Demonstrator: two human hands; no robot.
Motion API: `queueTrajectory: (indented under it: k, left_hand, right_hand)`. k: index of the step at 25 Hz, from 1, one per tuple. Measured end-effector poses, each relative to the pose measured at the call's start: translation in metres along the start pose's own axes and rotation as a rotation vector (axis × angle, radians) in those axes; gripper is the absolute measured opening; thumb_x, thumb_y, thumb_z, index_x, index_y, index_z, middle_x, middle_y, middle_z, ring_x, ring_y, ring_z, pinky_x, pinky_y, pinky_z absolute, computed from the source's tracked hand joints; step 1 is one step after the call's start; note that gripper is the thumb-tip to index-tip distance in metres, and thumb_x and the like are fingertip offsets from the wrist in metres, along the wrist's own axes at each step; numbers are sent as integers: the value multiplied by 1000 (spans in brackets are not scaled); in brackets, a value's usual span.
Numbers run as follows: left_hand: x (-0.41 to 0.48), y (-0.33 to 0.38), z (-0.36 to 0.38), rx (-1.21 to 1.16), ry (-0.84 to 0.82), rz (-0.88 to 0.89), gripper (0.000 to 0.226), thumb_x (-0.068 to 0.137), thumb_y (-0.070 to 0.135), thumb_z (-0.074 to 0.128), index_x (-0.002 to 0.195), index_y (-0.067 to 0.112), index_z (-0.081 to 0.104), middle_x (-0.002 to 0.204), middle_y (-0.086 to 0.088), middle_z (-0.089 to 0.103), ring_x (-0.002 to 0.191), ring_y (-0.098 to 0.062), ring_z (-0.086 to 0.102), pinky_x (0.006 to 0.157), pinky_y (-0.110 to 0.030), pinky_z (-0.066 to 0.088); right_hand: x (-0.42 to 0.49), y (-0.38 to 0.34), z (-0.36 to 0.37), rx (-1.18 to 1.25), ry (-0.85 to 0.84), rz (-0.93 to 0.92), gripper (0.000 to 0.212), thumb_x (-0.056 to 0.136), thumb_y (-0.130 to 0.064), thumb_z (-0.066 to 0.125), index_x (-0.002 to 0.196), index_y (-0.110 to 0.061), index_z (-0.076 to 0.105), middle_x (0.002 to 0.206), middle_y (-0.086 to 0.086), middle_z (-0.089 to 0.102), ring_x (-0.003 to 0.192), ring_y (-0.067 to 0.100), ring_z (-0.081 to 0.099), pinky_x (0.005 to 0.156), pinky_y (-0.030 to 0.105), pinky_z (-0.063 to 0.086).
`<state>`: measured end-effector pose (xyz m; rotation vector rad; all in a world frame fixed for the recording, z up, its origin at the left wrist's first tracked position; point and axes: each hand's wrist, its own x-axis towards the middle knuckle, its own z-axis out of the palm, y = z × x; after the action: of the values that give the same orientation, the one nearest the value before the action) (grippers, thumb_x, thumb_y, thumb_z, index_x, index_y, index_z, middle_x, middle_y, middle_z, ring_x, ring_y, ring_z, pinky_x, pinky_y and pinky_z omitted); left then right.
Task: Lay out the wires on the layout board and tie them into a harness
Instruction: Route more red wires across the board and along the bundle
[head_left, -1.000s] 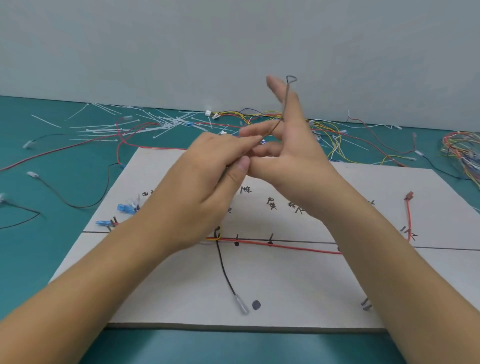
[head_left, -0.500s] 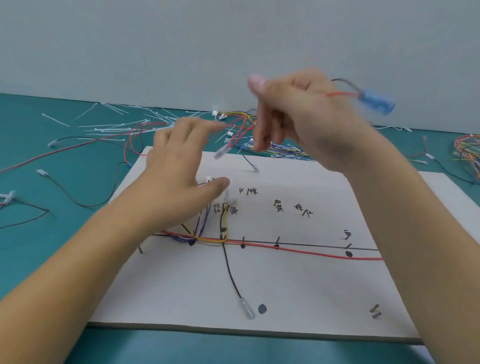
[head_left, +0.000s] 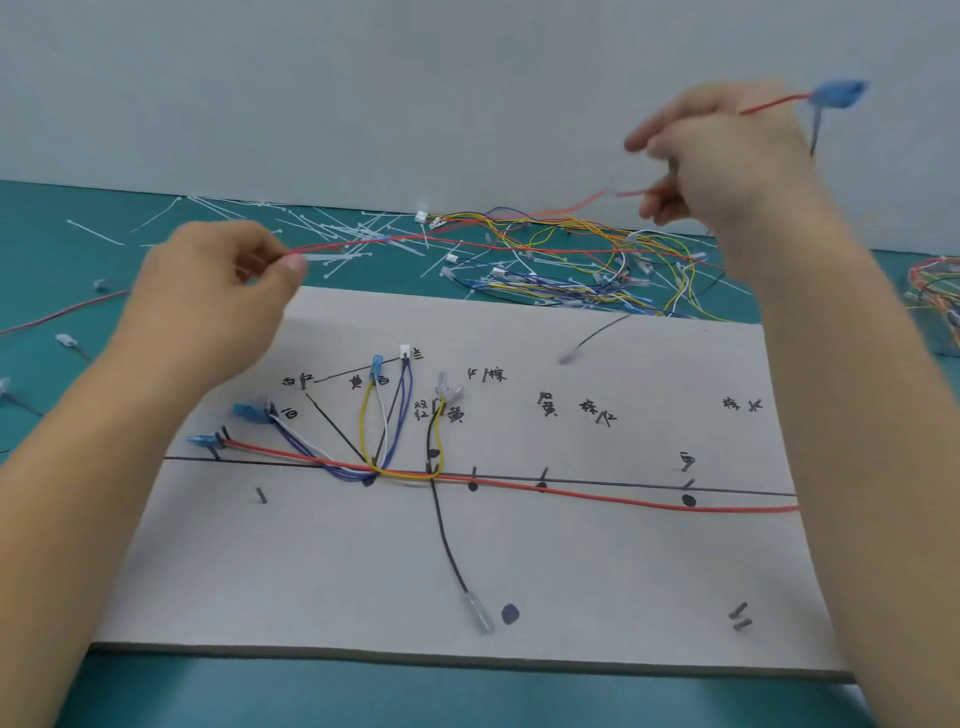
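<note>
Head view: left hand (head_left: 218, 296) pinched red wire (head_left: 343, 245), lifted above table (head_left: 41, 260) behind layout board (head_left: 571, 571). Right hand (head_left: 727, 156), raised and blurred, fingers curled on red lead (head_left: 774, 104) ending in blue terminal (head_left: 837, 96). Routed wires (head_left: 623, 501) lay on board.

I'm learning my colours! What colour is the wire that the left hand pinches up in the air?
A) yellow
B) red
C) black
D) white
B: the left hand pinches a thin red wire at its fingertips.
</note>
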<state>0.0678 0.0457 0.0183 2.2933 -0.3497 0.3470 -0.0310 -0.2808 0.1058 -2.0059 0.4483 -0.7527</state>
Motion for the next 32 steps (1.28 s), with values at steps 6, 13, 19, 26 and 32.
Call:
queueTrajectory:
  k: [6, 13, 19, 26, 32]
  left_hand:
    - [5, -11, -1, -64, -34, -1, 24, 94, 46, 61, 80, 29, 70, 67, -5, 61, 57, -17, 49, 58, -27, 37]
    - [-26, 32, 12, -196, -169, 524, 15, 91, 27, 78, 97, 40, 73, 85, -2, 56, 81, -6, 55, 71, -13, 38]
    - [-28, 38, 14, -281, -131, 644, 18, 92, 20, 77, 103, 33, 71, 84, -5, 57, 80, -3, 56, 75, -17, 42]
    - [-15, 23, 7, -319, 3, 408, 40, 88, 19, 72, 118, 39, 54, 81, 0, 64, 80, -12, 63, 82, -27, 53]
    - [-11, 18, 10, -251, 75, 253, 6, 95, 26, 66, 94, 30, 69, 76, 13, 67, 56, 2, 59, 53, -17, 46]
  right_hand:
    - [-17, 10, 14, -325, -411, 154, 21, 80, -30, 79, 100, -24, 80, 59, -5, 56, 54, 18, 57, 65, 33, 59]
    - [-67, -15, 84, -132, -850, -20, 41, 85, -38, 78, 124, -40, 67, 87, -8, 75, 72, 10, 64, 71, 35, 61]
    - [-73, -22, 85, -25, -906, -83, 13, 97, -23, 68, 104, -17, 78, 83, -11, 65, 71, 1, 56, 74, 32, 55]
    - [-60, -24, 62, 49, -673, 0, 46, 103, -28, 59, 58, -21, 56, 62, -3, 39, 55, 12, 43, 68, 44, 62]
    - [-31, -20, 20, 241, -404, 187, 48, 92, -17, 66, 63, -27, 29, 62, -2, 19, 55, 17, 15, 43, 21, 17]
